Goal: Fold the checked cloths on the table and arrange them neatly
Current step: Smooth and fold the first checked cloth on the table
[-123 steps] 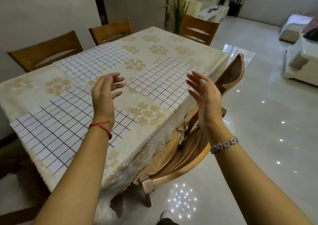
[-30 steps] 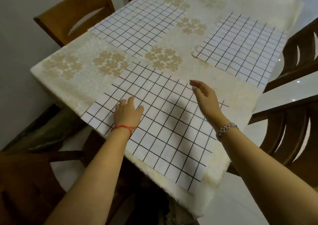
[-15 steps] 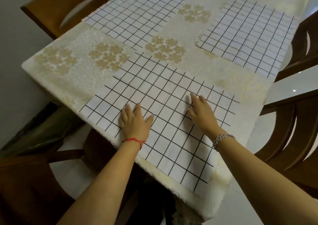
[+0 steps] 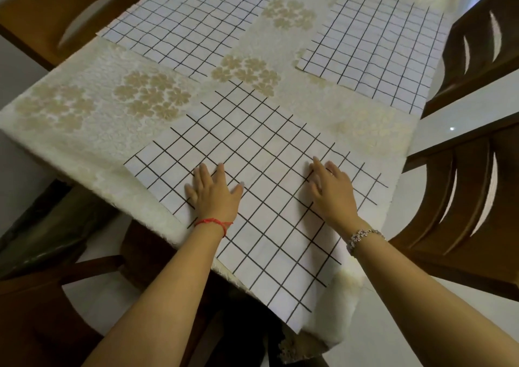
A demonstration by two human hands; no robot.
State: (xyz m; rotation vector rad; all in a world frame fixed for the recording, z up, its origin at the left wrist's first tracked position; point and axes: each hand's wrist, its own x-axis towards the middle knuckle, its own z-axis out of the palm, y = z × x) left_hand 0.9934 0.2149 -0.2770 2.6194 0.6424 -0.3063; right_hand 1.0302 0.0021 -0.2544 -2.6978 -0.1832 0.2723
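Three white cloths with black checks lie flat on the table. The nearest cloth [image 4: 266, 153] lies at the table's near corner, one corner hanging over the edge. My left hand [image 4: 214, 194] rests flat on its left part, fingers spread. My right hand [image 4: 331, 187] presses flat on its right part, fingers straight. A second checked cloth [image 4: 185, 18] lies at the far left. The third checked cloth [image 4: 376, 46] lies at the far right, near the table's right edge.
The table [image 4: 70, 119] carries a cream tablecloth with beige flower clusters. Wooden chairs stand at the far left [image 4: 50, 10], the right [image 4: 477, 43] and the near right [image 4: 463, 212]. Another dark chair [image 4: 42, 310] sits under the near left corner.
Both hands came down from the air onto the nearest cloth and now lie flat on it. The view has closed in on the table corner.
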